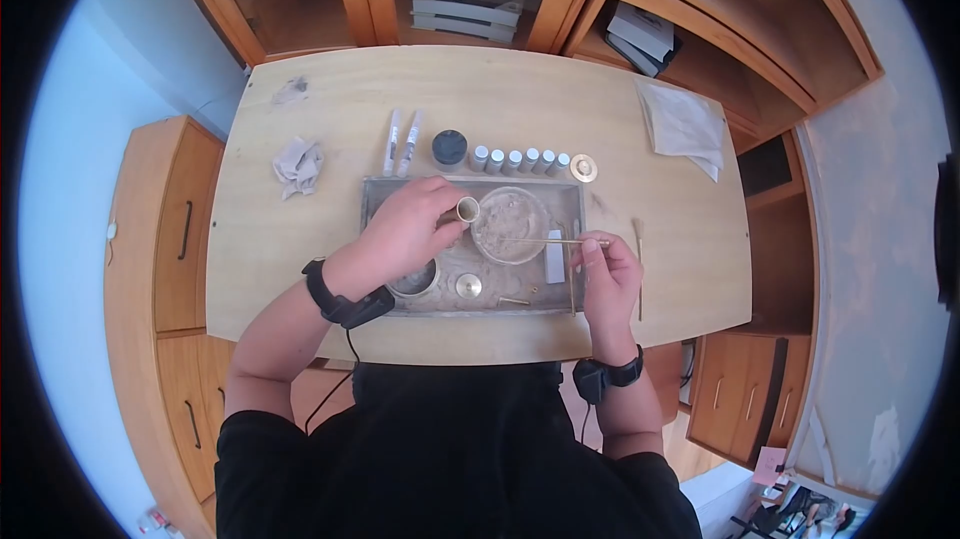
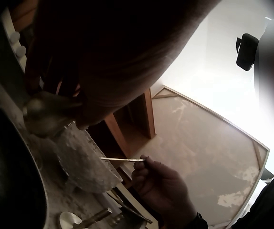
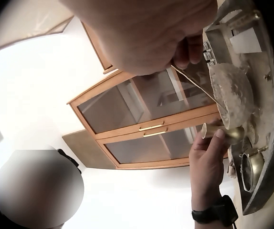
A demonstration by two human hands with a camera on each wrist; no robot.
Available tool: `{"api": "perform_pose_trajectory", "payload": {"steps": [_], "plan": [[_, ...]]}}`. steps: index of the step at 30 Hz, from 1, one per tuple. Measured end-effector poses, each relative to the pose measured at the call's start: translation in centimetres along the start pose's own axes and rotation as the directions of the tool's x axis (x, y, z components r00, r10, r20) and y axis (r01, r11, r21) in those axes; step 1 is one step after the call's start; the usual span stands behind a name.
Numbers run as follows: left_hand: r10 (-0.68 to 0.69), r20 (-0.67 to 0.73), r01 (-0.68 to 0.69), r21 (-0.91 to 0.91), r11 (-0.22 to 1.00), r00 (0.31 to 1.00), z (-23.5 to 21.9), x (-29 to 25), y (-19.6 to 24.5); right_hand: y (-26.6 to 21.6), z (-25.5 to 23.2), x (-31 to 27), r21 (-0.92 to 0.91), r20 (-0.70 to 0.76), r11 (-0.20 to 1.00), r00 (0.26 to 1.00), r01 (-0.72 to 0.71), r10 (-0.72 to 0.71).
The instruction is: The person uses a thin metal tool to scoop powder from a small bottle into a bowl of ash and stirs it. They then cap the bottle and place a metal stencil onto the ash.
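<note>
My left hand (image 1: pixel 405 229) grips a small brass vessel (image 1: pixel 467 209) with a flared round mouth, at the left rim of a rough pale bowl (image 1: pixel 512 226). In the right wrist view the vessel (image 3: pixel 231 136) is tilted, its mouth away from the tray. My right hand (image 1: pixel 611 284) pinches a thin brass stick (image 1: pixel 560 241), whose far end reaches over the powdery contents of the bowl. The bowl stands in a grey tray (image 1: pixel 480 314). In the left wrist view the vessel (image 2: pixel 48 114) is dark and blurred.
In the tray are a round metal pot (image 1: pixel 417 282), a brass disc (image 1: pixel 468 286) and a white block (image 1: pixel 554 257). Behind it stand a dark jar (image 1: pixel 450 147), several small vials (image 1: pixel 515 161) and a brass lid (image 1: pixel 583 169). A brush (image 1: pixel 639 269) lies at the right, a crumpled cloth (image 1: pixel 298 167) at the left.
</note>
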State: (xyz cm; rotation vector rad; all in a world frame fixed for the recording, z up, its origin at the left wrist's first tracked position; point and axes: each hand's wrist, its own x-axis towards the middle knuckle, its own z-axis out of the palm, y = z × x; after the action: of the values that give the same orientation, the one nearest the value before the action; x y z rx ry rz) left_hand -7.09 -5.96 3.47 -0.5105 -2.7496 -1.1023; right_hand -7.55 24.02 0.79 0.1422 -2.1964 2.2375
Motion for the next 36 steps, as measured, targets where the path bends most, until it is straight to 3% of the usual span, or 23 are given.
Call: {"api": "perform_pose_trajectory", "payload": {"steps": [4,10,16,19,25,27,31,36], "plan": [[0.009,-0.006,-0.009,-0.007,1.000,1.000,0.0,0.0,-0.1,0.3,-0.4,0.5,0.138,-0.046,0.990,0.998,-0.040,0.046],[0.013,0.009,-0.013,-0.008,1.000,1.000,0.3,0.2,0.1,-1.6,-0.1,0.8,0.276,-0.106,0.958,0.993,0.074,-0.046],[0.025,0.003,-0.025,-0.039,0.999,1.000,0.6,0.3,0.2,-2.8,1.7,0.9,0.050,0.003,0.996,0.997,0.078,-0.079],[0.031,0.000,-0.031,-0.047,0.998,1.000,0.5,0.3,0.2,-3.2,2.4,0.6,0.023,0.111,0.987,0.981,0.158,-0.159],[0.010,0.014,-0.009,-0.033,0.999,1.000,0.5,0.2,0.0,-2.9,0.7,0.3,0.021,0.008,0.975,0.975,0.222,-0.222],[0.003,0.021,-0.002,-0.031,1.000,1.000,0.4,0.2,0.1,-2.5,-0.5,0.4,-0.120,-0.006,0.958,0.965,0.261,-0.264],[-0.002,0.034,0.003,-0.043,0.999,0.999,0.5,0.2,-0.1,-2.8,-2.1,0.7,-0.412,0.121,0.803,0.899,0.431,-0.421],[-0.007,0.033,0.008,-0.037,0.999,0.999,0.8,0.3,-0.2,-5.1,-1.4,0.8,-0.524,0.342,0.572,0.771,0.631,-0.537]]}}
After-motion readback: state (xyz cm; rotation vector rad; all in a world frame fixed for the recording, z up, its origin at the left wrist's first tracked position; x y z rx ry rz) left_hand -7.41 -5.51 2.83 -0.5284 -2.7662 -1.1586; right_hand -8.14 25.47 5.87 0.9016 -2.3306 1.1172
